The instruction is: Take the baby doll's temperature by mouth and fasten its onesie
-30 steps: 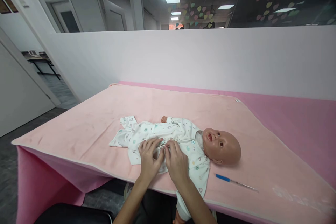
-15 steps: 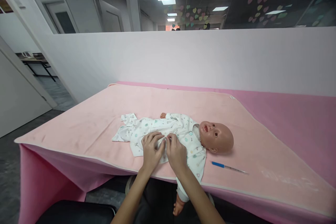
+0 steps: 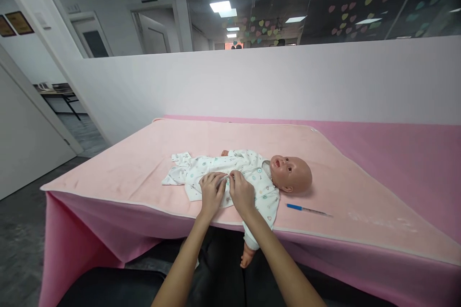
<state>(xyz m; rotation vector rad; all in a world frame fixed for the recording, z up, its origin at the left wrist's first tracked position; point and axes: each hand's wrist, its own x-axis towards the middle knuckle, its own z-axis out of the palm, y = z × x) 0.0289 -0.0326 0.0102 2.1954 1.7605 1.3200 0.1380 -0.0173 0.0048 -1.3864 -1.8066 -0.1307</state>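
A baby doll (image 3: 292, 172) lies on its back with its head to the right, dressed in a white patterned baby outfit (image 3: 264, 192). At the doll's middle, my left hand (image 3: 213, 193) pinches the edge of the outfit's fabric. Close beside it, my right hand (image 3: 241, 192) is closed on the same edge, fingertips almost meeting the left ones. The exact fastening between the fingers is too small to make out. One doll arm (image 3: 247, 254) hangs over the table's front edge; the other lies on the far side. The outfit's leg ends look flat.
A pink blanket (image 3: 126, 163) covers the table. To the right of the doll lies a blue-capped pen-like stick (image 3: 306, 209). A white wall (image 3: 266, 84) with a window above stands behind the table. A black chair (image 3: 111, 288) is at the lower left.
The camera view has shifted, so the doll and table sit slightly higher in the picture. Both hands stay at the same part of the outfit, still gripping its edge.
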